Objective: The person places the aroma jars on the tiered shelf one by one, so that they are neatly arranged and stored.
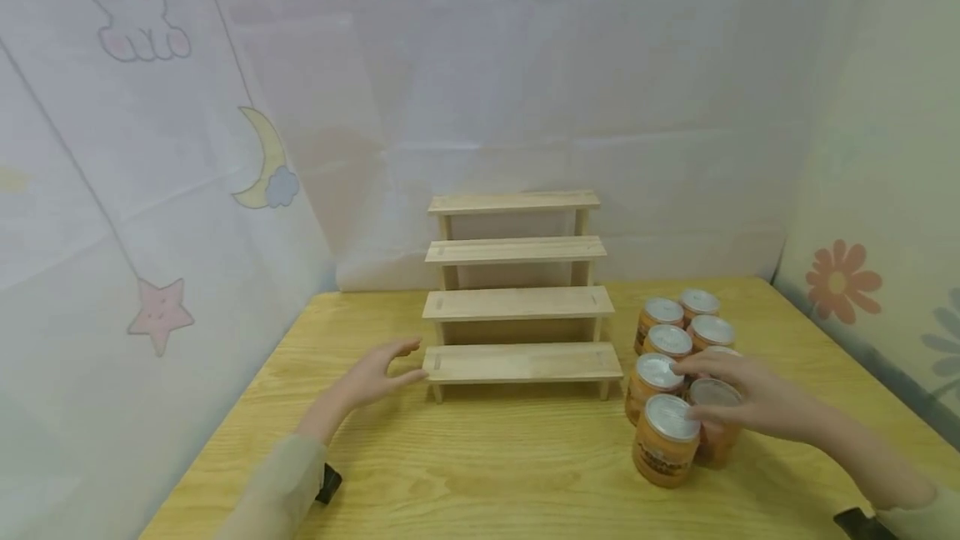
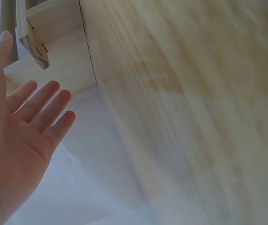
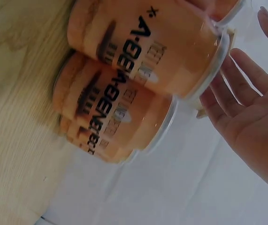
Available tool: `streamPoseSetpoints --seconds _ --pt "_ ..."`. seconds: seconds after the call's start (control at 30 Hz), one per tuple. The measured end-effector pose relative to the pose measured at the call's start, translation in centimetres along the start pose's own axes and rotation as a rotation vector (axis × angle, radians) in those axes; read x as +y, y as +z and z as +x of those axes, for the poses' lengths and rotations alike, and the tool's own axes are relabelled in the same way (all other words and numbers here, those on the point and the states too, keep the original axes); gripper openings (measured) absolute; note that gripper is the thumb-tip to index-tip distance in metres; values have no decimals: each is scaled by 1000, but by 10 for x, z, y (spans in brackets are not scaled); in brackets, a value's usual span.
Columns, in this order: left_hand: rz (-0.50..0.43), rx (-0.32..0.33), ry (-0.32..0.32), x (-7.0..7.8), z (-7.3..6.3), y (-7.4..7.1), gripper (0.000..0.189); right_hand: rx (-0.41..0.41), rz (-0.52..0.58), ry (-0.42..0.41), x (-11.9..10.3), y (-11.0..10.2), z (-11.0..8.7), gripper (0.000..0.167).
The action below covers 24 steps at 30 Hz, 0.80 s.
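Observation:
In the head view, a four-step wooden display rack (image 1: 521, 363) stands at the middle of the table. Beside the left end of its lowest step is my left hand (image 1: 375, 375), thumb and fingers apart, holding nothing. The left wrist view shows that palm and its extended fingers. To the right of the rack, several orange cans with silver lids stand upright in two rows. My right hand (image 1: 757, 394) reaches over them with loosely bent fingers, its fingertips close to the lids of the front can (image 1: 666, 448) and the can behind it (image 1: 657, 386). It partly hides the right-hand row.
The wood-grain table (image 1: 480, 465) extends in front of the rack. Behind it hangs a pale sheet (image 1: 675, 107); printed sheets with a star (image 1: 161, 315) and a red flower (image 1: 843, 282) line the two sides.

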<state>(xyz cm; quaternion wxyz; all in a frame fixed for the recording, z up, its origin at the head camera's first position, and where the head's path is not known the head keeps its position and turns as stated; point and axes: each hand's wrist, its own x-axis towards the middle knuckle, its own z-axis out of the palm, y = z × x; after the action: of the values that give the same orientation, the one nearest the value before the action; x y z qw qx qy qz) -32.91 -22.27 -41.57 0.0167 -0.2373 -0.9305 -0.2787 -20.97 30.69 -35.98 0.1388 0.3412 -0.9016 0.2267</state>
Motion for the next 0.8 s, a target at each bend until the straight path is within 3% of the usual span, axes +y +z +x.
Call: streamPoseSetpoints --seconds 0.27,0.4,0.63,0.8 --pt "74 -11 24 1 4 4 76 -89 117 -2 -7 10 2 44" --pt "105 -19 30 1 2 5 75 -75 68 -27 -11 16 1 47" --pt "80 -33 53 3 0 8 65 -44 -42 -84 -20 24 6 50" --pt "61 -43 47 2 -1 10 63 -35 -31 -56 -26 29 10 46"
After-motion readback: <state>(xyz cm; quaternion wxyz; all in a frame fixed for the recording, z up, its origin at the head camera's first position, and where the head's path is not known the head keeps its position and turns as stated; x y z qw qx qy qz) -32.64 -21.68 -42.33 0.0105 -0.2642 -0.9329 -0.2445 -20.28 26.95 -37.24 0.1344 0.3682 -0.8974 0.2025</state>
